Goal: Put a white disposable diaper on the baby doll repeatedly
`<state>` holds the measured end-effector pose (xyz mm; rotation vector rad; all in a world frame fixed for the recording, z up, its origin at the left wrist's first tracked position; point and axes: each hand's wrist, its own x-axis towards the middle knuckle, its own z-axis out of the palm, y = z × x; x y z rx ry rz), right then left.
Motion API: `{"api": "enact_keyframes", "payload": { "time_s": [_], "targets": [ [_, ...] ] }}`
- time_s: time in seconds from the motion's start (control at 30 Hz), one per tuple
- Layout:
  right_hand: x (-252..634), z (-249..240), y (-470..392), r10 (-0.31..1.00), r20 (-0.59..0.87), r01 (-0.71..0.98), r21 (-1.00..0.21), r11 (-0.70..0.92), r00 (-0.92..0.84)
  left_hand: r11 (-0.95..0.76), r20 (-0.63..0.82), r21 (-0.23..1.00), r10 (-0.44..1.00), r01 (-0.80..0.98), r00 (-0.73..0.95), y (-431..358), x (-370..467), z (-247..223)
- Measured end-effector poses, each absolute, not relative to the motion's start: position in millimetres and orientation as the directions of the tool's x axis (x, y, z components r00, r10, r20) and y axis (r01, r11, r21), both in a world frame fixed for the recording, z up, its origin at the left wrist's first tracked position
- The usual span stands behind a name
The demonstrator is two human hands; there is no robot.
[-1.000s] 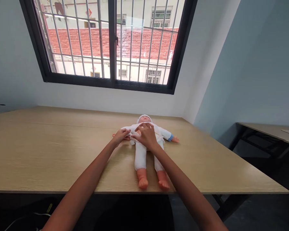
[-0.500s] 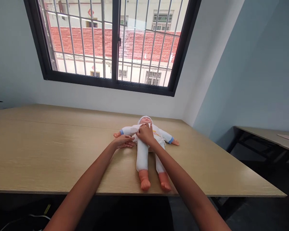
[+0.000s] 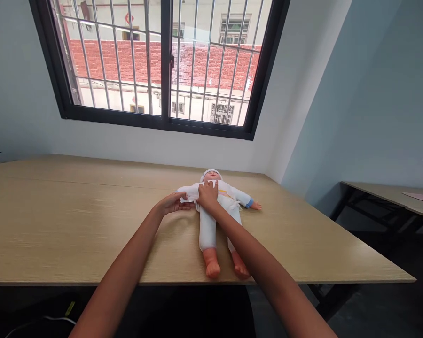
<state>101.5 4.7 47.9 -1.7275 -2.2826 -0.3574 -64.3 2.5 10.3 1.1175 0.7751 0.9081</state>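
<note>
On its back on the table lies a baby doll point(image 3: 207, 230) in white clothes with blue cuffs, its head toward the window and its feet toward me. A white diaper point(image 3: 230, 203) with frilly edges is around its waist, over the clothes. My left hand point(image 3: 171, 203), beside the doll's hip, pinches the diaper's side, drawn out to the left. My right hand point(image 3: 208, 195) presses on the diaper's front at the belly with bent fingers, gripping its upper edge. The doll's hand on the left is hidden behind my left hand.
The wooden table point(image 3: 74, 220) reaches to the wall under a barred window point(image 3: 165, 65). Its front edge lies just beyond the doll's feet. A second table point(image 3: 380, 195) stands at the right with a pink item point(image 3: 421, 197) on it. A white cable point(image 3: 56, 319) hangs below left.
My left hand has moved left and slightly up, pulling the diaper's side outward. My right hand has shifted slightly left on the doll's belly. The view has moved slightly.
</note>
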Motion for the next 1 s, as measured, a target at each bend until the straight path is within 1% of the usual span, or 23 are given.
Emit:
{"api": "enact_keyframes", "payload": {
  "time_s": [0.1, 0.27, 0.37, 0.47, 0.63, 0.7, 0.8, 1.0],
  "targets": [
    [98.0, 48.2, 0.2, 0.891, 0.353, 0.957, 0.055, 0.286, -0.287, 0.196, -0.087, 0.955, 0.902, -0.222, 0.422, 3.2, -64.6, 10.1],
    [105.7, 45.2, -12.0, 0.78, 0.427, 0.866, 0.014, 0.5, -0.457, 0.188, -0.097, 0.955, 0.929, -0.229, 0.358, 3.3, -64.1, 10.4],
    [106.2, 41.0, -17.5, 0.738, 0.433, 0.826, 0.029, 0.563, -0.518, 0.165, -0.076, 0.956, 0.937, -0.241, 0.341, 2.6, -62.2, 11.7],
    [103.2, 38.5, -18.6, 0.742, 0.452, 0.848, 0.067, 0.526, -0.496, 0.149, -0.049, 0.956, 0.931, -0.254, 0.361, 0.9, -57.7, 14.7],
    [108.5, 41.5, -19.7, 0.76, 0.551, 0.924, 0.062, 0.376, -0.346, 0.099, 0.039, 0.937, 0.923, -0.335, 0.384, -2.9, -49.1, 19.4],
    [114.0, 42.7, -20.9, 0.766, 0.586, 0.95, 0.022, 0.311, -0.264, 0.085, 0.055, 0.929, 0.931, -0.361, 0.361, -3.3, -46.5, 18.7],
    [120.2, 42.4, -21.6, 0.779, 0.606, 0.968, -0.06, 0.244, -0.159, 0.05, 0.074, 0.938, 0.937, -0.342, 0.341, -3.2, -42.5, 14.3],
    [125.9, 40.8, -18.8, 0.784, 0.616, 0.959, -0.165, 0.232, -0.083, -0.083, 0.171, 0.974, 0.879, -0.21, 0.445, -7.7, -31.5, 4.1]
  ]
}}
